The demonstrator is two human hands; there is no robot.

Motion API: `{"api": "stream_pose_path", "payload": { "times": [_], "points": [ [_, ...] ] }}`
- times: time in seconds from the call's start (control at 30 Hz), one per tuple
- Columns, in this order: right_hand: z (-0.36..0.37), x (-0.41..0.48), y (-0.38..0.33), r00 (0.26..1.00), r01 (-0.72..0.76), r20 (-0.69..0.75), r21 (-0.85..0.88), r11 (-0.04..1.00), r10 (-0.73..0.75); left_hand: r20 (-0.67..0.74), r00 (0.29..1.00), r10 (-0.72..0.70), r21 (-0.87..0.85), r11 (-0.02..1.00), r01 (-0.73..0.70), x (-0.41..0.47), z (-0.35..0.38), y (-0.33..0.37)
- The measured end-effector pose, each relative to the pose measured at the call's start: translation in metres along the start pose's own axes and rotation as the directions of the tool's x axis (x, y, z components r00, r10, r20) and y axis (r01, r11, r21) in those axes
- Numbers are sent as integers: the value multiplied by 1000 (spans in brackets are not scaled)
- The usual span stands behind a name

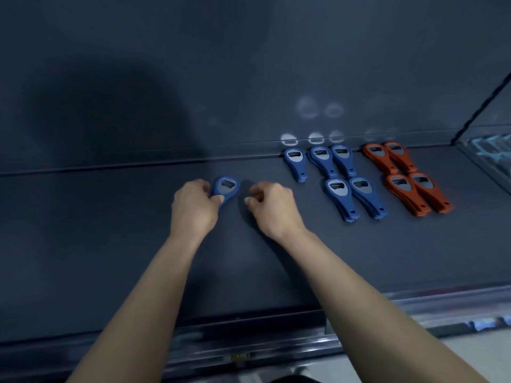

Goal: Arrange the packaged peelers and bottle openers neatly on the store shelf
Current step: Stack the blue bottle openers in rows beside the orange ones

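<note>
A blue bottle opener [227,186] is held by its round head in the left hand [193,208], lying on the dark shelf [110,230], nearer the back wall [166,64] than the front lip [249,324], with lots of shelf stretching off to the left. The right hand [272,207] is parked just beside it, fingers curled in, nothing seen in them. Off to the right, blue openers [341,199] are laid in two rows, then orange ones [406,194], near a glass divider [486,158]; pale reflections are thrown on the dim back wall.
</note>
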State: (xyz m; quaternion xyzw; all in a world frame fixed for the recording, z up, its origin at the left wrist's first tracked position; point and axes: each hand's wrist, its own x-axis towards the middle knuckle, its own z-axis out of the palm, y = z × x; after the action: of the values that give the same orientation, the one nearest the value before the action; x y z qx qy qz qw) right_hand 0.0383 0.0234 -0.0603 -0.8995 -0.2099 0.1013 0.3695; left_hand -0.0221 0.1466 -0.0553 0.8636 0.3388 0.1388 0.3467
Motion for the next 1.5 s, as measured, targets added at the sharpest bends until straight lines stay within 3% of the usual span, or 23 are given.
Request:
{"api": "stream_pose_path", "payload": {
  "times": [0.17, 0.47, 0.8, 1.03, 1.5],
  "points": [
    [1, -5, -7, 1000, -27, 11, 152, 988, 26, 40, 999, -4, -40, 999, 6, -10, 9, 13],
    [-41, -24, 25, 948, -248, -173, 126, 960, 268, 155, 988, 21, -218, 976, 13, -42, 57, 51],
    [-66, -25, 52, 908, -354, -169, 180, 918, 384, 185, 982, -48, -356, 928, 112, -46, 82, 65],
    [-65, -19, 54, 924, -353, -94, 174, 920, 372, 264, 958, -113, -432, 874, 222, -48, 82, 74],
    [-79, -20, 59, 944, -301, -86, 165, 939, 318, 287, 946, -154, -483, 829, 281, -46, 91, 88]
  ]
}}
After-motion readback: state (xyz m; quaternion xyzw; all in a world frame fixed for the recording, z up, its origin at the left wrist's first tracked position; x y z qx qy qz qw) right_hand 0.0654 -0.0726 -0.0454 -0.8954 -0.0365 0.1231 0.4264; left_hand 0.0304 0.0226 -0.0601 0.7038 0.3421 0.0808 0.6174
